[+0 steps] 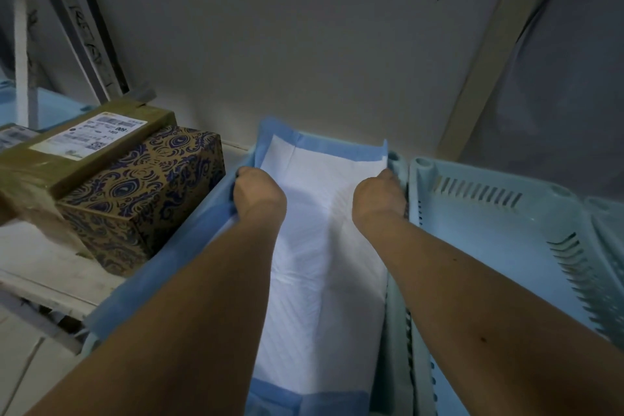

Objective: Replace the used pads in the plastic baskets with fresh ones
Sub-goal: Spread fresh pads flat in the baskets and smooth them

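Curling over the pad [320, 246] edges, left hand [258, 192] and right hand [378, 194] grip closed

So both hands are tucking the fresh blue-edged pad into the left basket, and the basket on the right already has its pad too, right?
Not quite. The head view shows the right basket bare, with no pad in it. The rest holds: the left hand and right hand are at the side edges of the blue-edged pad, which lies in the left basket.

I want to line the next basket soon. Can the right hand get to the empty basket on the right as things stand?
Probably yes: the right hand is at the lined basket's right wall, right beside the empty basket, with nothing between them.
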A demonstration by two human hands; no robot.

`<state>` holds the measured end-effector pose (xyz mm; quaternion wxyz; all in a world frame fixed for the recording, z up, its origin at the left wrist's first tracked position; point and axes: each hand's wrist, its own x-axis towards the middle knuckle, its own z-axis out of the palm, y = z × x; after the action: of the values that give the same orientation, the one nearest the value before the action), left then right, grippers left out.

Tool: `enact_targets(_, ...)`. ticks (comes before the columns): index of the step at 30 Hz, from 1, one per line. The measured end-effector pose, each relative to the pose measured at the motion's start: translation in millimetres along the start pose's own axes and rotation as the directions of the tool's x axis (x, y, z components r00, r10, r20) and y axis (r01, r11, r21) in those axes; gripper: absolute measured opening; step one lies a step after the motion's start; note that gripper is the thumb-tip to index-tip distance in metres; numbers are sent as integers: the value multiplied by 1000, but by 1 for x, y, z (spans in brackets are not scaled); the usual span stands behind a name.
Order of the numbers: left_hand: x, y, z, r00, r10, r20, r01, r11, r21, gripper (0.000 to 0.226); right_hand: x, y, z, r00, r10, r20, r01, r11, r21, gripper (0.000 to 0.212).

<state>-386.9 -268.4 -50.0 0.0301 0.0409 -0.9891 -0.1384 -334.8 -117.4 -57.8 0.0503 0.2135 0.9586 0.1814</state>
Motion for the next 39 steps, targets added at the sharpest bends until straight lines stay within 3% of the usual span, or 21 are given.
enact_targets(3,3,9,-2,998,25,55,-29,996,81,37,-1,5,0,1000,21,20,-20,998,-64,43)
enact_targets(5,0,13,2,1000,3,30,-4,999,36,49,-2,12,1,1000,19,6,-18,987,-160,44)
enact_targets(8,-18,14,-3,977,180,-113,-155,968,197,62,-3,16,5,999,43,-22,-46,979,-196,41)
enact_targets(10,-20,11,2,926,339,-165,-279,911,305,61,-5,15,3,995,76,-66,-85,987,-138,41)
enact_targets(12,-16,9,6,883,454,-115,-399,858,324,48,-6,13,-2,979,73,-190,-82,996,-39,39)
enact_targets(15,-5,3,20,851,523,41,-503,793,344,50,-2,6,-4,954,-66,-292,112,984,142,37)
enact_targets(18,6,-4,31,851,495,174,-524,786,329,64,3,-9,4,972,-179,-152,217,931,293,49)
enact_targets(22,19,-5,37,842,506,184,-539,781,315,74,13,-11,16,988,-116,100,75,937,341,79)
enact_targets(25,28,2,39,863,466,197,-503,833,231,75,17,-10,19,977,-96,192,23,937,349,86)
enact_targets(27,30,6,41,876,448,177,-481,837,262,73,18,-14,19,965,-98,243,1,929,370,89)
enact_targets(31,36,11,45,910,395,129,-413,828,380,72,20,-22,19,954,-73,292,-46,924,381,90)
enact_targets(39,41,25,52,933,341,114,-353,814,461,74,19,-24,20,959,-50,280,-80,898,433,89)
